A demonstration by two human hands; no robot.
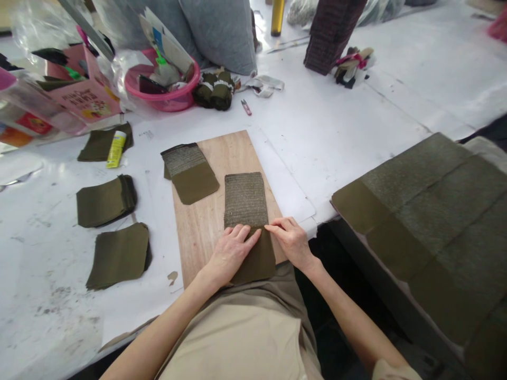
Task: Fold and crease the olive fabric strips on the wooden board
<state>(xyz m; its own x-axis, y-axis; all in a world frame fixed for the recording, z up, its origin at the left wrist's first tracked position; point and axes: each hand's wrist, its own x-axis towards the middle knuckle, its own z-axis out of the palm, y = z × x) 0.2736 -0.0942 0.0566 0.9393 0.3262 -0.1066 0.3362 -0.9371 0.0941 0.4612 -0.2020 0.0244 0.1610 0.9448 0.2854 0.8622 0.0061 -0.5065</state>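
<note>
An olive fabric piece (246, 200), ribbed and speckled on its far half and plain on its near half, lies on a wooden board (202, 232) at the table's front edge. My left hand (233, 248) rests flat over its middle, fingers stretched across the line between the two halves. At the right edge of that line, my right hand (291, 240) pinches the fabric's margin between thumb and forefinger. Farther up the board on the left is a similar two-part fabric piece (192, 174), slightly turned, with another layer showing beneath it.
Stacks of plain olive pieces (106, 200) stand on the left, one with a yellow tube (116, 149) on top. Behind are a pink basket (162, 97), rolled fabric bundles (216, 91) and small thread snips (246, 107). Larger joined olive panels (428, 211) lie at right, beyond a dark gap.
</note>
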